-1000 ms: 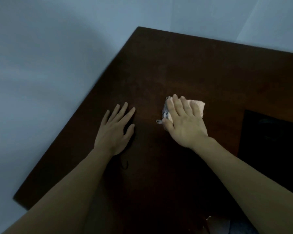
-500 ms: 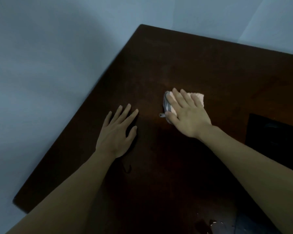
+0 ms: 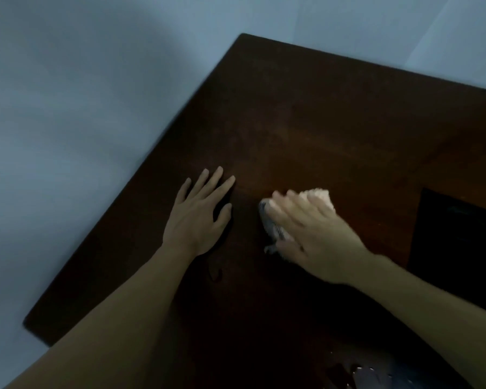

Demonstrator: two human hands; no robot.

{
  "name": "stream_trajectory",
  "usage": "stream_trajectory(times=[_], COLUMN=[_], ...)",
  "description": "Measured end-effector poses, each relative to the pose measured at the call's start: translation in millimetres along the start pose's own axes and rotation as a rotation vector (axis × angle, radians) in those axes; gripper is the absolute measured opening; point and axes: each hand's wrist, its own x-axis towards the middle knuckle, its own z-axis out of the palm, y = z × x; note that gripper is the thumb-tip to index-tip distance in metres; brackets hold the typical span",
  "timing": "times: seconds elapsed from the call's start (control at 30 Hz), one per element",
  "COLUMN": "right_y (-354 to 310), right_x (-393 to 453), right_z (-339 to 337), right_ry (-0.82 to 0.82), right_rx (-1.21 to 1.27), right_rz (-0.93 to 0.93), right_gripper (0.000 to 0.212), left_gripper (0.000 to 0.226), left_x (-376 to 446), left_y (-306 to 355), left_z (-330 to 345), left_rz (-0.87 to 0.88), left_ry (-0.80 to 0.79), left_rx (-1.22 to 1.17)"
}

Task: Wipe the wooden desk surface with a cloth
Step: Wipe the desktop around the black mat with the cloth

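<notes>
The dark brown wooden desk (image 3: 334,116) fills the middle and right of the head view. My right hand (image 3: 312,231) lies flat with straight fingers on a small folded cloth (image 3: 317,196), pale with a grey patterned edge, and presses it onto the desk; the hand is blurred by motion. Most of the cloth is hidden under the palm. My left hand (image 3: 198,217) rests flat on the wood just left of the cloth, fingers spread, holding nothing.
A black flat object (image 3: 460,248) lies on the desk at the right edge of view. Pale walls (image 3: 82,108) border the desk's left and far edges. Something light and patterned (image 3: 376,374) shows at the bottom right.
My right hand has slid the cloth back toward me and slightly left, after pushing it away half a second ago. The left hand has stayed in place on the desk.
</notes>
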Motion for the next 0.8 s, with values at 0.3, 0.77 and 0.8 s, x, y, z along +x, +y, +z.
stream_trajectory(times=[0.3,0.77,0.8], right_y=[-17.7,14.6,11.5], right_x=[70.2,62.3,74.0], right_z=[-11.9,-15.3,-17.1], right_ry=[0.111,0.109,0.113], right_rx=[0.028,-0.031,-0.014], right_rz=[0.298,0.245,0.295], right_gripper=[0.069,0.068,0.068], left_gripper=[0.057,0.051,0.053], left_x=[0.5,-22.4,-23.6], left_y=[-0.6,-62.1,-71.3], left_z=[2.0,-25.1,-24.3], left_rz=[-0.017,-0.001,-0.014], left_ry=[0.043,0.11,0.075], left_rx=[-0.037,-0.096,-0.075])
